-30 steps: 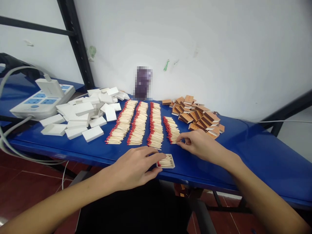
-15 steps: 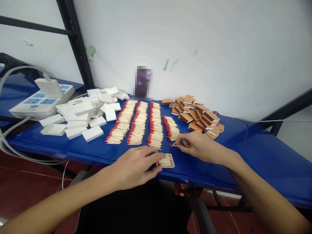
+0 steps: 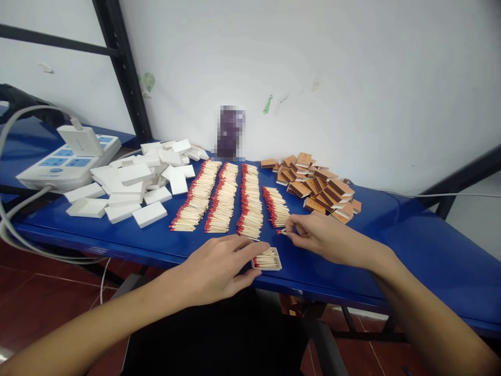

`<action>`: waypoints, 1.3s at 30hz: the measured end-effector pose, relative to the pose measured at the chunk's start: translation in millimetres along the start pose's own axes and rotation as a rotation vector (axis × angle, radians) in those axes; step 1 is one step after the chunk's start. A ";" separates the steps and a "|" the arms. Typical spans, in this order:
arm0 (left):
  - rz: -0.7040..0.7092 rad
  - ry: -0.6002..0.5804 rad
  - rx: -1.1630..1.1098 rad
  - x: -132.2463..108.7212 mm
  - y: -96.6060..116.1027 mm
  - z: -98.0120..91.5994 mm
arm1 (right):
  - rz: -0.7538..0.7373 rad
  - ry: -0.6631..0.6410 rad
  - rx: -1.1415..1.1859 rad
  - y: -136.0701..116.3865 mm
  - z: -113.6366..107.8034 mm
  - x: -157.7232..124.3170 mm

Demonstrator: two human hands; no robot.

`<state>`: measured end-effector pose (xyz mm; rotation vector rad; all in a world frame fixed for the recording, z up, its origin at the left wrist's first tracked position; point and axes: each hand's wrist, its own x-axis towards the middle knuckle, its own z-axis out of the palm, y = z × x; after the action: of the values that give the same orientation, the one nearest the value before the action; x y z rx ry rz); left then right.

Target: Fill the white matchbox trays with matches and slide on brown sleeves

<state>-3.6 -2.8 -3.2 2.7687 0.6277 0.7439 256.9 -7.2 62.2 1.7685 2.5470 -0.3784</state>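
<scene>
Some matches point(image 3: 283, 232), newly drawn from the short row's point(image 3: 276, 207) near end: clamped in right hand point(image 3: 315, 235) grip, not yet in tray point(image 3: 270, 269). Tray: part-filled, clamped by left hand point(image 3: 219, 266), unmoved.

I record a displacement at the right hand point(image 3: 321, 234). One second ago, its fingertips were at the near end of the short match row point(image 3: 276, 206); half a second ago, they had drawn a few loose matches point(image 3: 282, 232) out from that end. On my remote view, the fingertips now sit slightly further to the right, with less of the sticks exposed beyond the pinch. The row now ends slightly farther back than one second ago.
</scene>
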 end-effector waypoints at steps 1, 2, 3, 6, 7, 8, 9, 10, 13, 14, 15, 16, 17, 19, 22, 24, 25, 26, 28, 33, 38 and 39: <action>0.000 0.001 0.003 0.0 0.0 0.0 | -0.013 0.009 0.024 -1.2 -0.1 -0.9; 0.001 -0.001 0.003 -0.1 0.1 0.1 | -0.028 0.018 0.050 -2.9 -0.2 -2.1; 0.001 -0.004 0.002 -0.1 0.3 0.3 | -0.044 0.023 0.071 -5.2 -0.2 -3.5; -0.010 -0.003 0.008 0.2 0.8 1.1 | -0.092 0.023 0.101 -15.1 0.6 -7.4; -0.016 -0.001 0.007 0.3 1.1 1.2 | -0.104 0.021 0.103 -19.2 1.3 -8.3; -0.021 0.000 0.004 0.5 1.4 1.0 | -0.117 0.017 0.104 -23.6 2.1 -9.0; -0.026 0.004 -0.001 0.7 1.8 0.6 | -0.126 0.009 0.107 -28.0 3.1 -9.5; -0.029 0.005 -0.007 1.0 2.2 0.0 | -0.134 -0.002 0.111 -32.4 4.2 -9.7; -0.039 0.002 -0.020 1.3 3.3 -2.5 | -0.154 -0.036 0.116 -43.6 7.6 -9.0; -0.041 -0.001 -0.021 1.3 3.6 -3.2 | -0.159 -0.043 0.112 -46.2 8.5 -8.5; -0.043 -0.006 -0.021 1.3 3.8 -3.6 | -0.166 -0.046 0.107 -48.1 9.3 -7.9; -0.046 -0.010 -0.021 1.2 3.9 -3.8 | -0.175 -0.045 0.105 -49.4 9.9 -7.4; -0.049 -0.011 -0.020 1.2 3.9 -3.6 | -0.182 -0.042 0.105 -50.0 10.4 -6.9; -0.056 -0.005 -0.017 1.2 3.7 -2.9 | -0.183 -0.023 0.101 -49.8 10.7 -6.5; -0.059 0.007 -0.009 1.8 3.2 -1.6 | -0.152 0.019 0.061 -47.4 10.4 -7.2; -0.051 0.005 -0.005 2.5 2.8 -1.3 | -0.141 0.055 0.039 -45.6 10.2 -8.0; -0.046 -0.001 -0.007 2.8 2.5 -1.2 | -0.142 0.068 0.035 -44.9 10.3 -8.3; -0.040 -0.004 -0.012 3.1 2.2 -1.1 | -0.145 0.080 0.034 -44.4 10.4 -8.5; -0.026 -0.004 -0.025 3.5 1.4 -0.8 | -0.151 0.088 0.038 -44.0 11.1 -8.8; 0.000 0.005 -0.043 2.8 0.0 0.1 | -0.170 0.064 0.097 -42.9 13.3 -9.9; -0.011 -0.010 -0.039 2.1 -0.1 -0.8 | -0.159 0.055 0.076 -39.7 15.4 -10.3; -0.008 -0.010 -0.037 2.1 -0.1 -0.9 | -0.154 0.054 0.074 -39.6 16.3 -10.2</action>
<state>-2.5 -1.7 -1.5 2.7332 0.6166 0.7324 221.9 -33.1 55.3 1.6311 2.7505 -0.4404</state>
